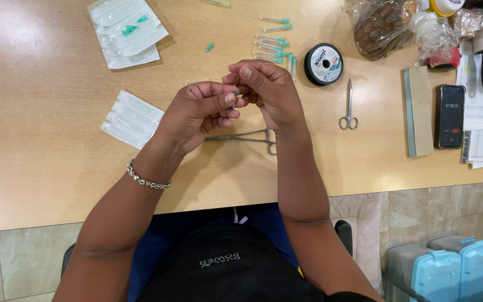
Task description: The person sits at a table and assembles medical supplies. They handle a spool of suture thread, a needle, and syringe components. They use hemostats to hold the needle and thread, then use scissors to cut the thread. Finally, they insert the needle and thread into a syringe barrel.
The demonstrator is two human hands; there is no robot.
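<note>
Green-hubbed needle (pixel 233 106) pinched between both hands' closed fingertips (pixel 229 98).

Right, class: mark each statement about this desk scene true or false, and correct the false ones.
1. Both hands meet around a small green-tipped needle. True.
2. The scissors lie left of the hands. False: they lie to the right, beside the spool.
3. The left hand wears a bracelet at the wrist. True.
4. The phone lies under the right hand. False: it lies far right on the table.
5. The forceps are held in the air. False: they lie on the table below the hands.
</note>
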